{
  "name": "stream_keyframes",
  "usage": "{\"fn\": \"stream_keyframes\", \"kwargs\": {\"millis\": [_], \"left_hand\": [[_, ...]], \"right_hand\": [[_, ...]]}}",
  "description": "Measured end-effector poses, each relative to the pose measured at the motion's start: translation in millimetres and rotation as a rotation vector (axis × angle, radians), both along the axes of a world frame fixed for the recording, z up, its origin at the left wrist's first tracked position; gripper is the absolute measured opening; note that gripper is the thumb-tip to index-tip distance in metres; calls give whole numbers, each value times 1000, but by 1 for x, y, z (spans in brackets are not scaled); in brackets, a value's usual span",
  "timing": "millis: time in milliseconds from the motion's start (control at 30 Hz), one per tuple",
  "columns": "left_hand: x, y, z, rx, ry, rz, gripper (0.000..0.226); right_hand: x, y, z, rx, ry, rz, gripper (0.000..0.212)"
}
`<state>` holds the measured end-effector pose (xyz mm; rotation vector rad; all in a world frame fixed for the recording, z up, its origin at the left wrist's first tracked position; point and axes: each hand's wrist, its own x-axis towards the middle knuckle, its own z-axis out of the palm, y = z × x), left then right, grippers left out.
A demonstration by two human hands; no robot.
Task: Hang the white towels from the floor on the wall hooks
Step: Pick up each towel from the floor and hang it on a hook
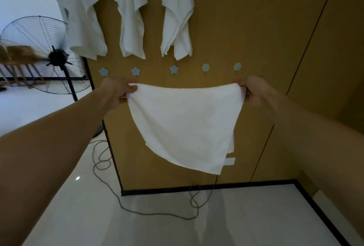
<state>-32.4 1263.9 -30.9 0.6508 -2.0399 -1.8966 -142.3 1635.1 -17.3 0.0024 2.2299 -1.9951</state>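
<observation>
A white towel [185,125] is held stretched at the picture's centre, its top corners pinched by the left hand [118,93] at 9 o'clock and the right hand [253,92] at 3 o'clock (flower hooks [174,69] at 12 o'clock).

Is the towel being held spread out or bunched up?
Spread out. The left hand and right hand pinch its top corners, and the towel hangs flat between them.
</observation>
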Motion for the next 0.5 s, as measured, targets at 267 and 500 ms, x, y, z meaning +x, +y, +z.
{"fn": "stream_keyframes", "kwargs": {"millis": [267,500], "left_hand": [[-9,-6,14,-121,124,82,25],[-34,11,28,-121,154,135,30]], "right_hand": [[-12,-4,30,58,131,132,24],[-50,12,32,494,224,240,24]]}}
